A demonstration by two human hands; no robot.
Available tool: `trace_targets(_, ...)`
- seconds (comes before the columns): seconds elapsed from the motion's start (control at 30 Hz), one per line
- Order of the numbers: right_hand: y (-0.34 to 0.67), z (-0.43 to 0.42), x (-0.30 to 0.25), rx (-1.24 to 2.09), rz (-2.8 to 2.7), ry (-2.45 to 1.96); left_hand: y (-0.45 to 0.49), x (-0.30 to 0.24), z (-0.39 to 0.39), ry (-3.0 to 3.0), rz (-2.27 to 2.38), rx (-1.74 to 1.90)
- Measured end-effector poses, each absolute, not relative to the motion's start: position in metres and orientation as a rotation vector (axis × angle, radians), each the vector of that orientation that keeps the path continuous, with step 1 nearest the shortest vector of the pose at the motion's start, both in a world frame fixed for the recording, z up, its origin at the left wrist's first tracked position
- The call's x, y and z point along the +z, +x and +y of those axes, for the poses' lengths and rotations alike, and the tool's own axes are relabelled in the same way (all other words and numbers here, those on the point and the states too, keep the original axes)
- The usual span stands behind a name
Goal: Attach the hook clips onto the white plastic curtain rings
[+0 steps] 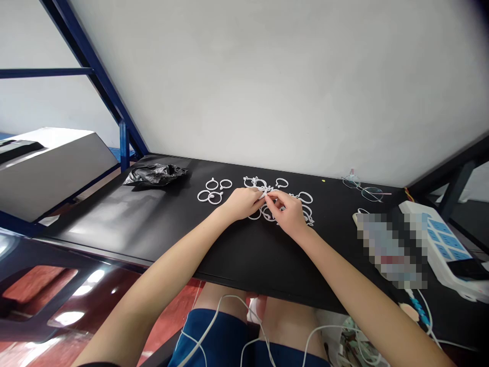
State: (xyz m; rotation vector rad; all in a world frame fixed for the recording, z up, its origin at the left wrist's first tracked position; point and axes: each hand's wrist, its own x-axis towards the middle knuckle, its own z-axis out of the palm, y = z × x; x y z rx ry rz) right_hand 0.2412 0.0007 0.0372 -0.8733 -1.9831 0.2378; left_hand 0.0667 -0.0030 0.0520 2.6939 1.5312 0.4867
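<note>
My left hand (244, 202) and my right hand (287, 210) meet over a loose pile of white curtain rings (304, 198) on the black table (244, 255). Fingers of both hands are closed in a pinch on a small white part between the fingertips, which looks like the eyelet end of a curtain ring. My hands partly cover that ring and several others in the pile. Left of my left hand lies a separate group of white rings (215, 198), each with a small eyelet.
A crumpled black plastic bag (156, 175) lies at the left. Towards the right are eyeglasses (361, 188), a blurred-out phone-like object (389, 250) with a cable, and a white power strip (443, 239). A pale wall (267, 92) rises behind the table. White cables (214, 326) hang across my lap.
</note>
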Motion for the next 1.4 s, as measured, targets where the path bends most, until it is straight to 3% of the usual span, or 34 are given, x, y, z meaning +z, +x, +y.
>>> trace_targets(1.4, 0.2408, -0.0016, 0.0381, 0.32, -1.98, -0.894, 0.0667, 0.0523, -0.0022, 2.73, 1.533, 0.426)
